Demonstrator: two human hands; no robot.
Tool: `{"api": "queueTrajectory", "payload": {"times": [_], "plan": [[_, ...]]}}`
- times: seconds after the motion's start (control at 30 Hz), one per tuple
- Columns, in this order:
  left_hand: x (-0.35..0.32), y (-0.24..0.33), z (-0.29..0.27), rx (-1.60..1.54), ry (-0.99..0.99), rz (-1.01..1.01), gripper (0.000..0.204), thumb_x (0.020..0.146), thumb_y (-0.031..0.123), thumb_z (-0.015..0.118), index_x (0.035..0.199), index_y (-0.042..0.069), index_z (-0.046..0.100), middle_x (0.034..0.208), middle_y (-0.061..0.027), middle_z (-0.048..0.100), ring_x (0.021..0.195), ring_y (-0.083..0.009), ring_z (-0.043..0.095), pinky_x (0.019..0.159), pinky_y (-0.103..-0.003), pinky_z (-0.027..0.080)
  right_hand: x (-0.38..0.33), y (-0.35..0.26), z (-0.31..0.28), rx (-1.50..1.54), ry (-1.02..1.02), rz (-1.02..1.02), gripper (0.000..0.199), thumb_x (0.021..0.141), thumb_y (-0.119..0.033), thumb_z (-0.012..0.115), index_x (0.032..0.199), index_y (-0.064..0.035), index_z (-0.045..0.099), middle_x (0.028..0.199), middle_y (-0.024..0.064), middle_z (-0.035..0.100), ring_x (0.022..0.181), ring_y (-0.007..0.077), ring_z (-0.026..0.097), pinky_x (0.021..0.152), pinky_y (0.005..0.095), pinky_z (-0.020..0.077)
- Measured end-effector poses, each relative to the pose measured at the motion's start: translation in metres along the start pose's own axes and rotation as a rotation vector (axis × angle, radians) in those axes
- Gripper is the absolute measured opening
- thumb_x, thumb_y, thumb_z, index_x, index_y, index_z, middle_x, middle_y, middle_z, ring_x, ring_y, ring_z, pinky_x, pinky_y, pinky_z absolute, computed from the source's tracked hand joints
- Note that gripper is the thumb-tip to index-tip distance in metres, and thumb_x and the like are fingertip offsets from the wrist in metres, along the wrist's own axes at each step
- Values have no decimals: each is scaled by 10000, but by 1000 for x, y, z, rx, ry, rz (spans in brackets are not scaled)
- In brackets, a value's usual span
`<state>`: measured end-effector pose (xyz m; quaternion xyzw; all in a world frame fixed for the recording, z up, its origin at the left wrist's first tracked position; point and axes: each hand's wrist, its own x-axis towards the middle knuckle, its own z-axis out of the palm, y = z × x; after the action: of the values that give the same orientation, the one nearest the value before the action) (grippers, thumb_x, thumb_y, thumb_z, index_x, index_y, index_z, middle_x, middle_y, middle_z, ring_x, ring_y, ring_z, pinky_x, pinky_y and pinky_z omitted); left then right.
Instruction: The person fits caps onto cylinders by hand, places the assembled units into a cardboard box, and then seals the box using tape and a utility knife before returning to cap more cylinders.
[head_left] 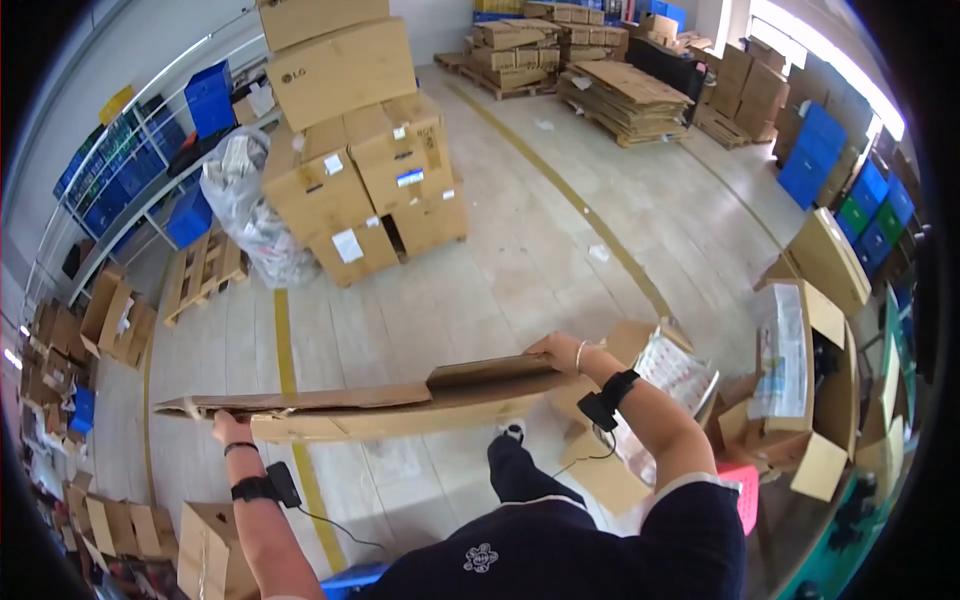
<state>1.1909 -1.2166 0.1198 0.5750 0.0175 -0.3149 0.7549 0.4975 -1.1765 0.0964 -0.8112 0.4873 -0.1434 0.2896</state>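
A long, flattened cardboard box [390,420] stretches across in front of me at about waist height, its folded flaps facing up. My left hand [235,428] is closed around its left end, near a loose strip of tape. At the right end, my right hand [560,352] grips the upper edge of a raised flap, the thumb side partly hidden. Both wrists carry black strapped devices with thin cables. Below the cardboard, one of my feet shows on the floor.
Stacked cartons [355,170] stand ahead on the left beside a bag of clear plastic [250,215] and a wooden pallet [205,270]. Open cartons [790,370] and a pink stool [740,490] crowd my right. Flattened cardboard [630,95] is piled farther off. Yellow lines mark the floor.
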Motion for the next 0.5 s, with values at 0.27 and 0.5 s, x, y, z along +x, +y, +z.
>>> {"api": "queueTrajectory", "payload": {"times": [0.27,0.5], "plan": [[-58,-103,173,-9,-237,-147,179,828,29,484,968,0,591,971,-174,630,920,-327,617,796,-477,557,78,156,-174,-386,55,145,291,736,-80,562,985,-173,680,935,123,679,892,339,636,789,409,506],[-118,-242,335,60,-549,-337,171,784,-18,499,938,-35,573,958,-187,623,929,-357,613,867,-517,542,88,264,-362,-484,251,217,247,717,-60,564,921,-134,682,921,85,682,911,304,631,802,405,494]]}}
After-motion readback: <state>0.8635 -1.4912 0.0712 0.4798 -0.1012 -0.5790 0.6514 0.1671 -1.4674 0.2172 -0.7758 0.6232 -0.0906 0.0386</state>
